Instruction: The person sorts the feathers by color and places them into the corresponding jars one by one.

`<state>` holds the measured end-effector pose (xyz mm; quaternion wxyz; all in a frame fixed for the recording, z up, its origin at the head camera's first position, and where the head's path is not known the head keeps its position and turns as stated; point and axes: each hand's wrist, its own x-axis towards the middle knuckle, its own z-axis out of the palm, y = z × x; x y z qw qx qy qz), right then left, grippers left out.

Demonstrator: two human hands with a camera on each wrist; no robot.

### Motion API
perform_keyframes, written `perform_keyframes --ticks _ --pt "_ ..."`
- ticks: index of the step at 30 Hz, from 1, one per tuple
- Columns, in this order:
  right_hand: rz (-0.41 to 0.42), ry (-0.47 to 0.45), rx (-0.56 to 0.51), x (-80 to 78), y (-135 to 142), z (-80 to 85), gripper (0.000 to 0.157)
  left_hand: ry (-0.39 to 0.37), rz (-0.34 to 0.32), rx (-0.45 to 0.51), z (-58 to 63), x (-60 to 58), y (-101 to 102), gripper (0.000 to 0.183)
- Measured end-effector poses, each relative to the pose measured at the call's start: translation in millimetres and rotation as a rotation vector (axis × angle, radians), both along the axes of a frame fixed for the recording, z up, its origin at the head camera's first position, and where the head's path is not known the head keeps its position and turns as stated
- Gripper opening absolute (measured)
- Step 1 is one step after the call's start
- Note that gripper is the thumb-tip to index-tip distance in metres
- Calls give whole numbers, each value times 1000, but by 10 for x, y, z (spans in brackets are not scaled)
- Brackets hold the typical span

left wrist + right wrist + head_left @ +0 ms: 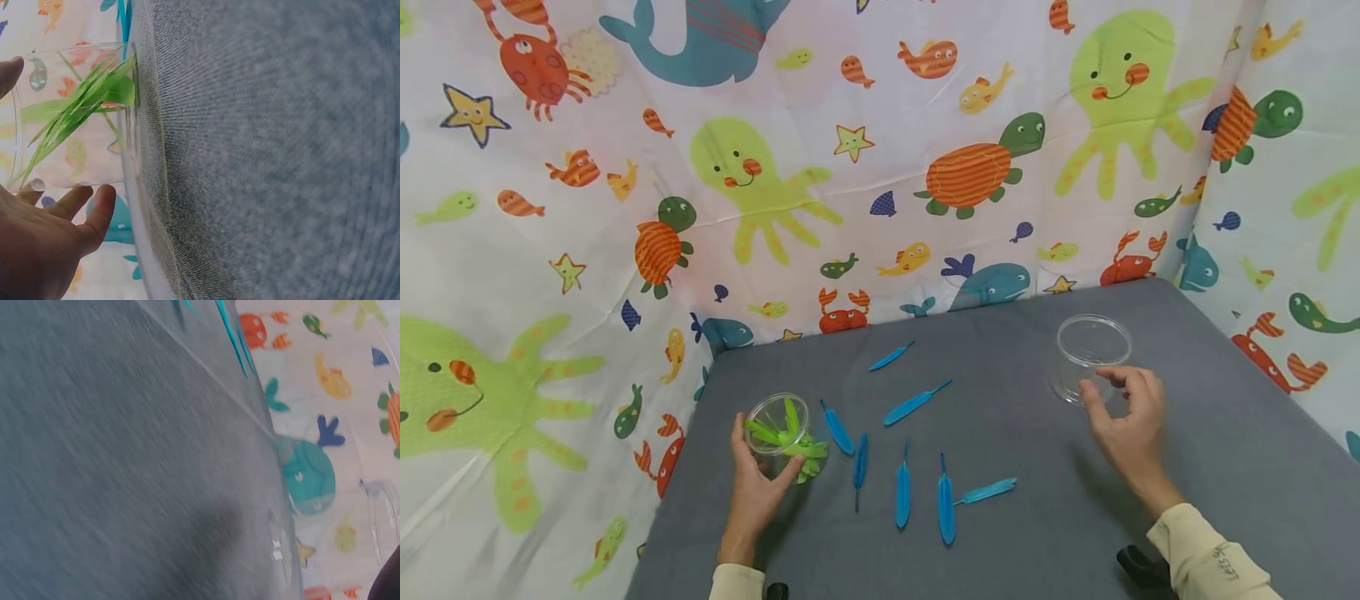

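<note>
Gripping with the left hand (758, 492) a clear jar (778, 395) of green pieces (805, 454), at nine o'clock from the middle of the desk (1015, 542). Curving the right hand (1126, 425), well apart, at a second jar (1070, 377) at two o'clock; cannot tell whether grasping it. Having blue feathers (902, 496) strewn in between, one lying just beside the first jar's three-o'clock side. Facing a sea-creature curtain (880, 200) at twelve.
</note>
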<state>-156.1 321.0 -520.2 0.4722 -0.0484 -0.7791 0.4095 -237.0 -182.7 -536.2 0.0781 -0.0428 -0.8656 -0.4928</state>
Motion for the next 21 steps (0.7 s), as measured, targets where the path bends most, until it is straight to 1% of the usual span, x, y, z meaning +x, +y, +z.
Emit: perform_keyframes --ticks 2,5,7,9,12,16,19,21 --pt "-8 -19 2 -25 99 10 49 3 8 5 3 -6 -6 121" --pt "13 -89 -6 -81 238 19 75 3 21 10 -3 -20 -19 121" --pt "34 -149 -19 -121 318 18 85 0 28 10 -8 -27 -30 122" --pt "57 -205 -46 -160 388 16 90 -3 32 9 -15 -33 -42 122" --pt "96 -291 -77 -209 486 14 92 -3 33 10 -19 -38 -58 121" --pt "169 -393 -107 -275 603 27 97 7 41 16 -16 -50 -68 121" --pt "229 -436 -134 -322 677 34 98 14 49 14 -8 -52 -75 121" --pt "266 -449 -151 -346 714 37 98 15 51 16 0 -52 -78 120"
